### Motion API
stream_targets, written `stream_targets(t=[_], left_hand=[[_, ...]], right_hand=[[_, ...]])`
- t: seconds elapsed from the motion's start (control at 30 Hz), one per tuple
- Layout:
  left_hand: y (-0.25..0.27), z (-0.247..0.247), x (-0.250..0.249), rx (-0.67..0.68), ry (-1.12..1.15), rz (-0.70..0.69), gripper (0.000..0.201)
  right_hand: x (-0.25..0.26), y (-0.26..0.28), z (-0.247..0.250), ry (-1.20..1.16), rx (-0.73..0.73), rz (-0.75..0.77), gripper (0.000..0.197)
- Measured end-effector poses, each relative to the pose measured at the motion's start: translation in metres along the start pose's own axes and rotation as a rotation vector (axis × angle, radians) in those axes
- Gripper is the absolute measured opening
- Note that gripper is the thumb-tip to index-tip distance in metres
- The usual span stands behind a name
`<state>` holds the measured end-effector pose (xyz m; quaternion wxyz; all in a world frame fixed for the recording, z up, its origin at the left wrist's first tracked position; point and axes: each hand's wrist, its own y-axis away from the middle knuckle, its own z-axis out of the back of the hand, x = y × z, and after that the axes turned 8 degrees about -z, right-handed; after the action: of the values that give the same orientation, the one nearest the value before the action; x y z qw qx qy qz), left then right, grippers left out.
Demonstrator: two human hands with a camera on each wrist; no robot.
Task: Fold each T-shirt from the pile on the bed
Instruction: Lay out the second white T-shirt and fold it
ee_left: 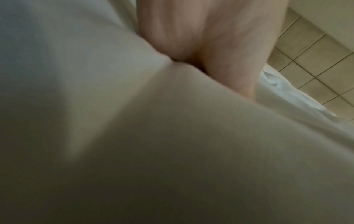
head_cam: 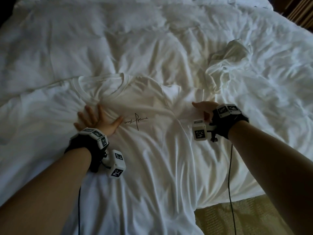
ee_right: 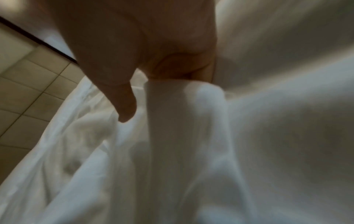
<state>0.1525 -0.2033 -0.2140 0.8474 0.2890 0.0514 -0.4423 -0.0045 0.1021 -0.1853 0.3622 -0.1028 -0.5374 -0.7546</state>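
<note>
white t-shirt [head_cam: 152, 141] spread face up on the bed [head_cam: 50, 39], collar at the far end, hem hanging off the near edge; long axis running straight away from the body. left hand [head_cam: 94, 121] flat on the chest, fingers [head_cam: 88, 110] straight and splayed, thumb out toward the small black script print [head_cam: 136, 122] just right of the thumb tip. right hand [head_cam: 205, 109] at the shirt's right edge, thumb [ee_right: 122, 106] clear of the cloth, other fingers seemingly tucked behind an upright fold of sleeve [ee_right: 182, 113]; real pinch or mere touch, cannot tell. crumpled pile [head_cam: 227, 65] of more shirts beyond and right of the right fingertips, well apart. likely next: right side folded inward across the long axis toward the left hand; right hand nearer that edge, left serving as anchor.
</note>
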Motion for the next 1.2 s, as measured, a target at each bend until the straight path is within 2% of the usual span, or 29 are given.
stream_targets(t=[0.07,0.17,0.23,0.33,0.43,0.57,0.73,0.8,0.83,0.9,0.97,1.0,1.07,1.2], left_hand=[[-0.001,0.0,0.0,0.002,-0.003,-0.001,0.11],[-0.001,-0.001,0.0,0.004,-0.007,0.0,0.11],[0.0,0.0,0.0,0.005,-0.008,0.0,0.11],[-0.001,0.0,0.0,0.004,-0.01,-0.002,0.11],[-0.002,-0.001,0.0,0.006,-0.011,0.0,0.109],[-0.005,-0.003,0.001,-0.003,-0.016,0.001,0.109],[-0.007,-0.004,0.002,-0.005,-0.015,-0.002,0.11],[-0.007,-0.003,0.002,-0.005,-0.013,-0.005,0.111],[-0.007,-0.003,0.003,-0.004,-0.012,-0.006,0.111],[-0.004,-0.001,0.002,0.002,-0.008,-0.008,0.112],[-0.002,0.005,0.001,0.012,-0.007,-0.016,0.111],[0.0,0.008,0.001,0.019,-0.008,-0.021,0.108],[0.004,0.015,0.002,0.018,-0.019,-0.04,0.099],[0.012,0.031,0.023,-0.038,-0.034,-0.096,0.083]], right_hand=[[-0.001,0.004,0.003,0.053,-0.068,0.021,0.02],[-0.005,0.006,0.007,0.04,-0.12,0.034,0.022],[-0.009,0.004,0.006,0.2,-0.111,0.052,0.019],[-0.001,0.003,0.0,0.151,-0.199,0.105,0.04],[0.018,0.009,-0.006,0.064,-0.305,0.129,0.049],[0.023,-0.001,-0.001,0.178,-0.317,0.149,0.042],[0.013,-0.003,0.005,0.241,-0.418,0.125,0.043],[0.013,0.0,0.001,0.211,-0.389,0.162,0.038],[0.016,0.002,-0.002,0.166,-0.397,0.189,0.041],[0.026,0.014,-0.011,0.12,-0.524,0.248,0.052],[0.035,0.028,-0.024,0.23,-0.662,0.349,0.055],[0.037,0.038,-0.033,0.296,-0.668,0.426,0.056],[0.039,0.055,-0.055,0.412,-0.592,0.567,0.056],[0.034,0.075,-0.103,0.69,-0.293,0.686,0.062]])
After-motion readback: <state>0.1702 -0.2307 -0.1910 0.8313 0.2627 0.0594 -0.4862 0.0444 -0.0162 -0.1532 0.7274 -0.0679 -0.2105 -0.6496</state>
